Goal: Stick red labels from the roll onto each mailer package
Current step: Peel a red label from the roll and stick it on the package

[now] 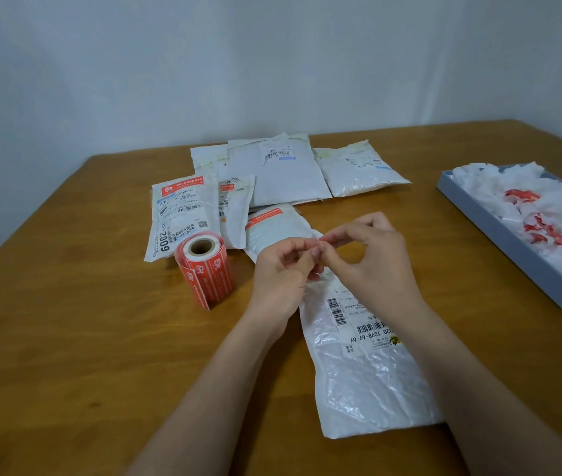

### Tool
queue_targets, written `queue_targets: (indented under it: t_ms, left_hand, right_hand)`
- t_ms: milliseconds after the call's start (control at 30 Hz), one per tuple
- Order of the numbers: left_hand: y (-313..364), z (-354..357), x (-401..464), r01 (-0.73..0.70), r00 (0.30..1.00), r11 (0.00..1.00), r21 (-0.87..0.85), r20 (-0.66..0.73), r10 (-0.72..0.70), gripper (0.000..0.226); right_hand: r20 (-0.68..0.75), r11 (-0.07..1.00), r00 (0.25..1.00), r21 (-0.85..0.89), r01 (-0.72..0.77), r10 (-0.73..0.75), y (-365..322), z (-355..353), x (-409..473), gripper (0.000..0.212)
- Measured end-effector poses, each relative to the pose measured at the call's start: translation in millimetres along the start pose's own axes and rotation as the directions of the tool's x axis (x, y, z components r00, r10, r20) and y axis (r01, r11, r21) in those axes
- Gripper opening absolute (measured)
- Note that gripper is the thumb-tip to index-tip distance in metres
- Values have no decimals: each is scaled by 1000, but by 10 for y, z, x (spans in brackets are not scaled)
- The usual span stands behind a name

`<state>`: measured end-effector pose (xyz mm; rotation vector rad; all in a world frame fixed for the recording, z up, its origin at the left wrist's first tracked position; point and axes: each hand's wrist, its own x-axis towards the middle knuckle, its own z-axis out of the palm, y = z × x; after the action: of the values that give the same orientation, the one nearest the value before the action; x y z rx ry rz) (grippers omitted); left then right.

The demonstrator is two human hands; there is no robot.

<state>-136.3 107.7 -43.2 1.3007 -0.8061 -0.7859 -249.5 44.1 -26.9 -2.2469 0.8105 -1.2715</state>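
Observation:
My left hand (281, 269) and my right hand (372, 255) meet fingertip to fingertip over the table, pinching a small red label (319, 240) between them; most of the label is hidden by the fingers. Under my hands lies a long white mailer (358, 365) with barcodes, reaching toward me. The roll of red labels (204, 269) stands upright left of my left hand, its loose end hanging down. Behind it lie mailers with red labels stuck on: one at the left (180, 214), a narrow one (235, 207) and one in the middle (276, 228).
Three plain white mailers (283, 170) lie at the back of the wooden table (66, 321). A grey tray (499, 231) at the right holds crumpled white backing paper and red scraps. A pale wall rises behind the table.

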Motion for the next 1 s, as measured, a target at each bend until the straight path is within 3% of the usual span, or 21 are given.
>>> queue_targets:
  t_ms: [367, 533, 733, 867, 1000]
  left_hand:
    - [3, 8, -2, 13, 1000, 1000, 20, -5, -13, 13]
    - [14, 10, -6, 32, 999, 999, -20, -2, -32, 13]
    - [31, 7, -3, 50, 999, 998, -26, -11, -51, 8]
    - [41, 4, -12, 48, 999, 999, -18, -11, -48, 17]
    - [41, 3, -15, 50, 999, 999, -12, -13, -51, 11]
  right_hand:
    - [21, 1000, 1000, -25, -10, 10, -5, -7, -4, 7]
    - [47, 990, 989, 19, -140, 139, 69, 4, 7, 5]
    - [106, 971, 980, 153, -186, 171, 65, -26, 38, 15]
    - [167, 961, 964, 147, -233, 208, 66, -17, 33, 7]
    - [157, 955, 963, 170, -244, 218, 83, -20, 36, 5]
